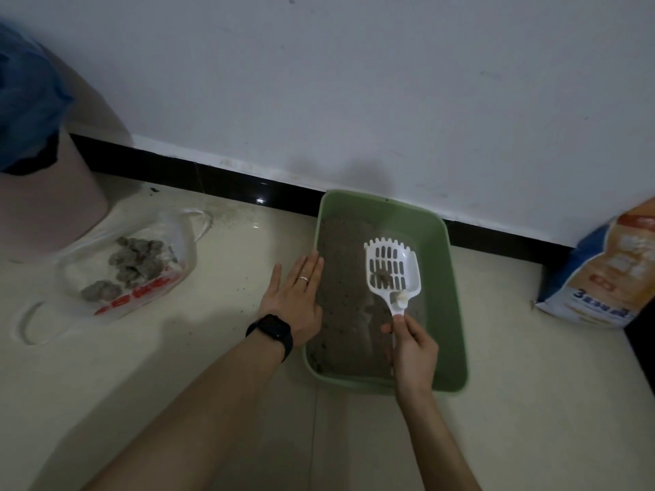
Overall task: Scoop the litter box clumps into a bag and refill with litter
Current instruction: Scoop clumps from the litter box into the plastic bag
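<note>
Two bare arms reach up from the bottom of the frame. The fingers [402, 326] of the right hand [414, 352] pinch the handle of the white scoop [390, 269]. It is held over the green litter box [457, 313], middle right, with a small clump [381, 278] in it. The left hand [294, 299] lies flat on the box's left rim, fingers straight. This looks like the scooping step. Next, the scoop should go left, kept level, to the bag [170, 242] on the floor. The litter sack [602, 274] stands at the right edge.

Cream floor [531, 402]: green litter box [455, 313], clear bag [149, 295], pink bin [53, 207], litter sack [602, 271], scattered grains [227, 216].
</note>
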`<state>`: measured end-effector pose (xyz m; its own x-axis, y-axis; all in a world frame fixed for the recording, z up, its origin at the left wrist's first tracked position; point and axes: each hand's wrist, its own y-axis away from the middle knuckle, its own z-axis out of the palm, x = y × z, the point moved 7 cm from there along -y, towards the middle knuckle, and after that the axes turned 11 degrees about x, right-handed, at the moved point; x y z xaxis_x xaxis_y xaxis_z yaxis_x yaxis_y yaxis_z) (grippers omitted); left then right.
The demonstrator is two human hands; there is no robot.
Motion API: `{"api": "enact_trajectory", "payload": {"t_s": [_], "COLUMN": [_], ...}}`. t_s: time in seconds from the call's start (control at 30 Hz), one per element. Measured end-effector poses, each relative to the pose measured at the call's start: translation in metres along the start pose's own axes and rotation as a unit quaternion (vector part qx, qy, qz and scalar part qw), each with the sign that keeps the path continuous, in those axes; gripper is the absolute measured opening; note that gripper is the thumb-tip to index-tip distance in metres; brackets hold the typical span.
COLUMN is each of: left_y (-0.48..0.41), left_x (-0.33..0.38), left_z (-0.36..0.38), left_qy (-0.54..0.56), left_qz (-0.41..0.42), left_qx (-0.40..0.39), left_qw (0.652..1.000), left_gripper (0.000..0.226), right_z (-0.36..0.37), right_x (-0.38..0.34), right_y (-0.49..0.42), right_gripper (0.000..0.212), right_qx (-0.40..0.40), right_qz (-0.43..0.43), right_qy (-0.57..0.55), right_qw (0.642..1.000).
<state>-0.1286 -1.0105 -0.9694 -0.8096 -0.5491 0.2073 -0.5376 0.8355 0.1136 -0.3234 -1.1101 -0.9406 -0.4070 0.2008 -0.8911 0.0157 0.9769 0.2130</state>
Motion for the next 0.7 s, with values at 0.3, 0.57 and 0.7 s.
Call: {"api": "enact_trajectory", "payload": {"t_s": [0.3, 0.57, 0.7], "left_y": [0.000, -0.002, 0.017], "left_x": [-0.008, -0.097, -0.181], "left_z": [-0.002, -0.044, -0.063], "left_qy": [0.007, -0.038, -0.048], "left_qz": [0.035, -0.007, -0.116], "left_qx": [0.000, 0.021, 0.032], "left_qw": [0.999, 0.999, 0.992], "left_gripper": [0.066, 0.066, 0.069], "right_z": [-0.007, 0.017, 0.058], "right_x": [-0.003, -0.042, -0.075], "right_y": [0.006, 0.013, 0.035], "right_gripper": [0.033, 0.032, 0.034], "right_qx": [-0.008, -0.047, -0.102], "right_qz": [0.008, -0.038, -0.079], "right_qy": [0.007, 0.014, 0.013], "right_qw": [1.000, 0.998, 0.992]}}
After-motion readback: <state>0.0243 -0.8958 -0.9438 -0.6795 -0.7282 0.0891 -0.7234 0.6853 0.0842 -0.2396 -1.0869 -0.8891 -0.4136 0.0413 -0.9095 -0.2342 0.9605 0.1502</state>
